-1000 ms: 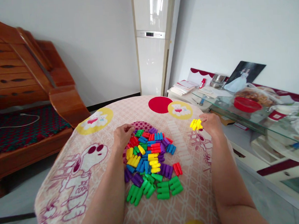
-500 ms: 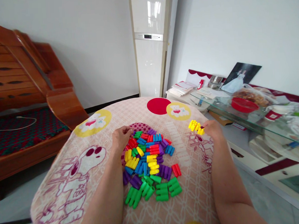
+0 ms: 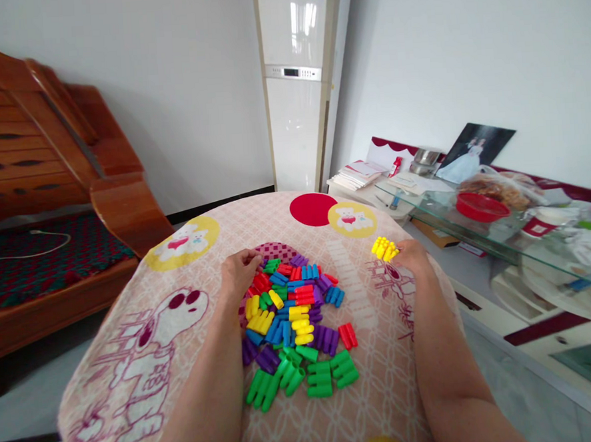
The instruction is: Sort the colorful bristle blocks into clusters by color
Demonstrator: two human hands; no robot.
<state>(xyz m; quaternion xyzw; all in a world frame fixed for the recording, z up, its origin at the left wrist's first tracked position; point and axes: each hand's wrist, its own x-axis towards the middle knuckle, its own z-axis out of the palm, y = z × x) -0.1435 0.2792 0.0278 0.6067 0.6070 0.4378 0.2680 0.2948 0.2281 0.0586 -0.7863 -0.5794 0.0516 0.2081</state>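
The pile of blocks [image 3: 300,312] lies on the cloth-covered tabletop [image 3: 380,389], between the person's two forearms. It consists of loose plastic pieces in red, blue, green, yellow and purple, most of them shaped as short tubes joined side by side. Many pieces overlap.

Left hand [image 3: 239,272]: positioned at the far left edge of the pile. The fingers are drawn narrow, tips together, just beside a green block [image 3: 271,266]. Whether they grip a piece cannot be determined.

Right hand [image 3: 412,257]: positioned well to the right of the pile, at a yellow group [image 3: 384,248] of blocks set close together. The fingers are narrow and meet the right side of this group; whether they grip a block or only touch it cannot be determined.

Outlying pieces: a red block [image 3: 347,336] lies just off the right side of the pile. Green blocks [image 3: 319,379] line its near edge.

Surroundings: a wooden sofa [image 3: 30,140] stands beyond the pile to the left, a tall white appliance [image 3: 297,127] directly beyond it, and a glass shelf [image 3: 440,222] with a red bowl [image 3: 482,207] to its right.
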